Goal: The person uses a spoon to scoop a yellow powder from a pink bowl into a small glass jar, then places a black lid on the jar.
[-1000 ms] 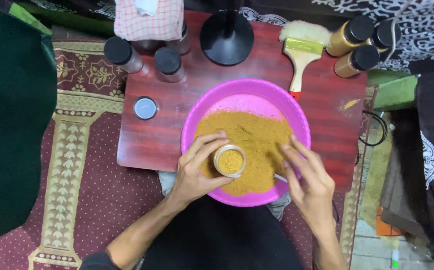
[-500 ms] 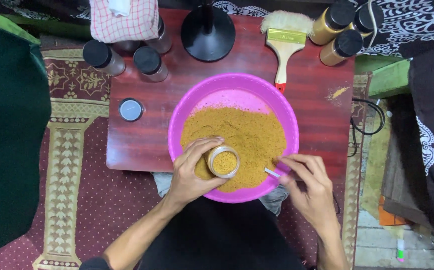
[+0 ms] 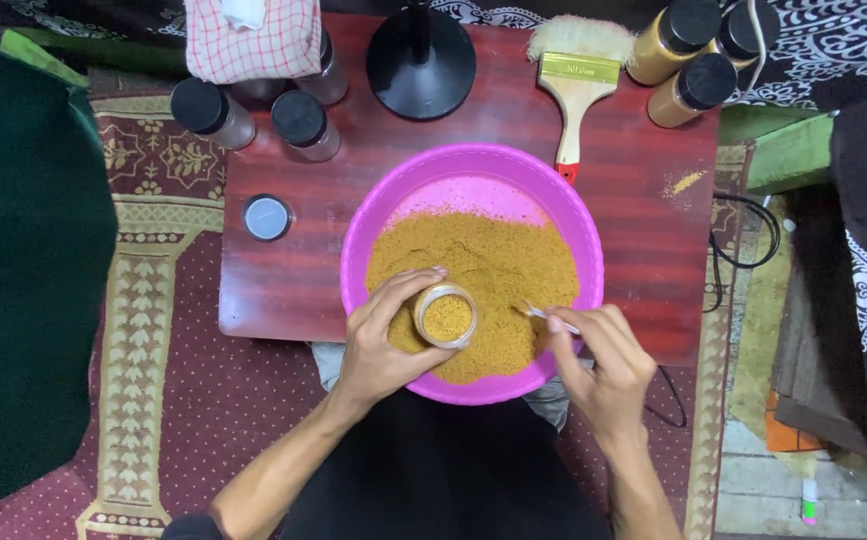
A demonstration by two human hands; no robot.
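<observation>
A pink plastic bowl point(image 3: 383, 215) stands on a small red-brown table point(image 3: 293, 275) and holds a heap of orange-brown powder point(image 3: 493, 260). My left hand point(image 3: 378, 345) grips a small open jar point(image 3: 444, 316), nearly full of the same powder, held over the bowl's near side. My right hand point(image 3: 603, 365) pinches a small metal spoon point(image 3: 533, 312) whose tip lies in the powder just right of the jar.
A black jar lid point(image 3: 267, 217) lies left of the bowl. Capped jars point(image 3: 215, 113) stand at the back left by a checked cloth point(image 3: 253, 40), filled capped jars point(image 3: 688, 85) at the back right. A paintbrush point(image 3: 575, 85) and a black round stand base point(image 3: 420, 62) sit behind the bowl. A patterned rug point(image 3: 133, 380) covers the floor.
My right hand has drawn the spoon left through the powder towards the jar. The left hand keeps the jar in the same spot over the bowl.
</observation>
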